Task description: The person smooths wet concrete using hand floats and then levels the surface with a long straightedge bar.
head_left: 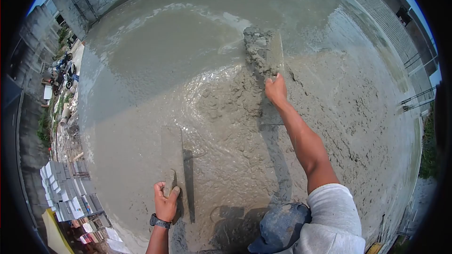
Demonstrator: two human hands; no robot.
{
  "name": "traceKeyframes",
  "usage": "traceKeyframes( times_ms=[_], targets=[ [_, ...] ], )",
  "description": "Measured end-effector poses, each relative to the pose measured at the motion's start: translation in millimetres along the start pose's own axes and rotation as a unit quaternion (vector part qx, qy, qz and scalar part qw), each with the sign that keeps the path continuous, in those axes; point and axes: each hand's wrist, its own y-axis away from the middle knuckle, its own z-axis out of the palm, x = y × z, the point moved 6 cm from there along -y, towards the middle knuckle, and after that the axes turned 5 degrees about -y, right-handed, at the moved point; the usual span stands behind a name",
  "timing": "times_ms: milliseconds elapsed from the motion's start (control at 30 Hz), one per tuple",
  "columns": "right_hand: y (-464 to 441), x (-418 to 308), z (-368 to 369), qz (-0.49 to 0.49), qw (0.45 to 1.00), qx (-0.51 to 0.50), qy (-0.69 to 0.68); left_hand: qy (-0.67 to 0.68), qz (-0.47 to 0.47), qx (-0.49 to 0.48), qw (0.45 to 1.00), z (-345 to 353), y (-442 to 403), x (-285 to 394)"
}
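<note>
Gripping separate trowels (172, 148), left hand (165, 203) and right hand (277, 90) stand apart; smooth cement (127, 136) appears finished, rough cement (348, 113) unfinished.

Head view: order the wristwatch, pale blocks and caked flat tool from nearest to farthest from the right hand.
1. Caked flat tool, held in the right hand.
2. Wristwatch, worn below the left hand.
3. Pale blocks, stacked lower left.

Room lies open over wet concrete (146, 82) at upper left — the loaded trowel (275, 51) blocks upper centre, right arm (306, 146) lower right.
</note>
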Motion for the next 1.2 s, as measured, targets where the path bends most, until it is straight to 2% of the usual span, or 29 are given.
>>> traceKeyframes(
  times_ms=[33,133,200,233,267,367,400,433,467,500,533,567,633,800,900,967,1000,1067,1167,1200],
  targets=[
    [-6.4,22.9,-17.7,0.028,0.999,-0.010,0.022,-0.004,0.002,0.001,1.000,-1.8,3.3,-2.4],
    [-8.6,106.8,-104.0,0.049,0.995,0.062,0.060,0.000,-0.016,0.019,1.000,-14.7,9.0,-9.8],
    [7.1,188.1,-169.3,0.129,0.972,0.088,0.176,-0.009,-0.007,0.024,1.000,-21.0,11.6,-15.5],
    [21.8,228.1,-206.1,0.143,0.960,0.109,0.214,-0.022,0.005,0.023,0.999,-24.8,9.7,-23.9],
    [40.1,270.9,-244.8,0.215,0.939,0.100,0.247,-0.036,0.018,0.022,0.999,-26.8,7.8,-29.8],
    [123.3,383.1,-363.6,0.266,0.879,0.161,0.362,-0.008,0.036,0.034,0.999,-22.7,1.2,-32.7],
    [156.4,422.2,-401.9,0.304,0.872,0.142,0.358,-0.012,0.008,0.029,0.999,-19.4,-0.5,-31.1],
    [195.0,390.9,-422.1,0.314,0.871,0.182,0.331,-0.015,-0.018,0.026,0.999,-16.9,-1.1,-27.0],
    [226.0,448.4,-455.6,0.341,0.852,0.171,0.358,-0.018,-0.044,0.025,0.999,-14.3,-2.4,-25.1],
    [253.8,443.6,-469.4,0.400,0.835,0.205,0.317,-0.021,-0.048,0.021,0.998,-11.1,-4.5,-26.1],
    [276.0,435.4,-478.7,0.419,0.811,0.155,0.378,-0.024,-0.053,0.016,0.998,-7.2,-7.7,-29.4],
    [291.9,467.4,-489.1,0.451,0.781,0.206,0.380,-0.030,-0.051,0.011,0.998,-3.1,-8.3,-27.3],
    [312.3,501.3,-499.1,0.491,0.739,0.274,0.372,-0.043,-0.038,0.002,0.998,5.1,-8.8,-18.9],
    [261.6,502.3,-482.4,0.437,0.806,0.261,0.303,-0.039,0.006,-0.009,0.999,17.7,-2.0,10.6],
    [202.2,512.2,-464.9,0.353,0.868,0.247,0.248,-0.045,0.006,-0.002,0.999,15.8,-1.8,5.3],
    [124.4,471.3,-411.1,0.276,0.891,0.240,0.270,-0.042,-0.013,-0.011,0.999,18.3,2.1,3.6],
    [90.3,456.1,-386.2,0.363,0.901,0.163,0.174,-0.051,-0.018,-0.018,0.998,15.9,6.2,2.6],
    [36.0,419.0,-338.7,0.276,0.914,0.159,0.251,-0.056,-0.020,-0.015,0.998,15.8,4.9,0.2],
    [-11.6,389.3,-286.0,0.240,0.943,0.112,0.199,-0.133,0.028,0.018,0.991,9.2,8.5,-2.2],
    [-19.5,384.3,-270.2,0.231,0.945,0.111,0.201,-0.122,0.009,0.016,0.992,6.9,12.9,-5.2]
  ],
)
